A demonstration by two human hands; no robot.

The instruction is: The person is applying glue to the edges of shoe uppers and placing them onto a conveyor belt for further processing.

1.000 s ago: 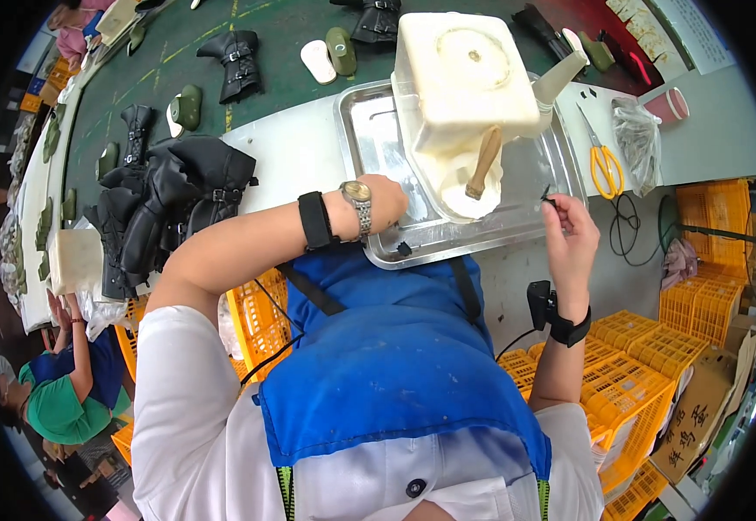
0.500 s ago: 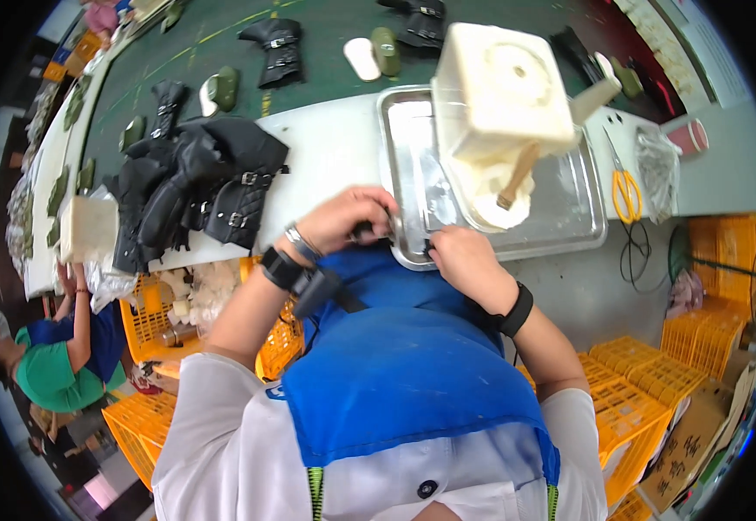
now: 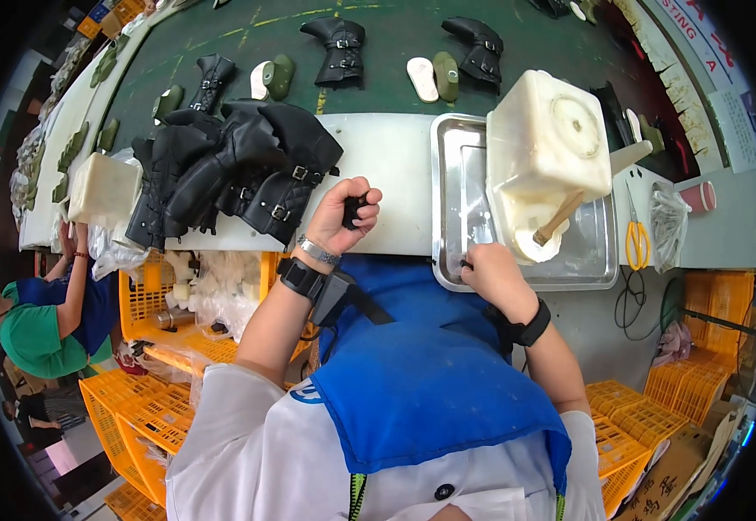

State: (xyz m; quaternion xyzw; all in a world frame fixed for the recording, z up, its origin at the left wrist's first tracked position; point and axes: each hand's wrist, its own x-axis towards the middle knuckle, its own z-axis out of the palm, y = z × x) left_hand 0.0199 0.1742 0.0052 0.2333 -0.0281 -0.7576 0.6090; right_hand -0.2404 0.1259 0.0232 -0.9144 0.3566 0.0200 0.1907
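My left hand [image 3: 345, 217] is raised over the white table edge beside a pile of black buckled boots [image 3: 278, 195]. Its fingers curl around a small black object [image 3: 354, 211], mostly hidden by the palm. At the near left corner of the shallow metal tray [image 3: 446, 208], my right hand [image 3: 501, 278] is closed, its fingertips pinched together. A bit of something dark shows there, too small to name. In the tray stands a translucent white container [image 3: 545, 130] with an opening low at its front, from which a wooden-handled brush [image 3: 560, 217] sticks out.
Orange-handled scissors [image 3: 637, 239], a clear plastic bag [image 3: 670, 227] and a pink cup [image 3: 699, 197] lie right of the tray. Boots and green and white soles [image 3: 434, 78] sit on the green surface beyond. Yellow crates [image 3: 148, 304] stand below. Another person [image 3: 52, 308] works at the left.
My left hand has drawn away leftward from the tray's corner, still closed on the small black object. My right hand stays by the tray's near edge. The whole view has shifted.
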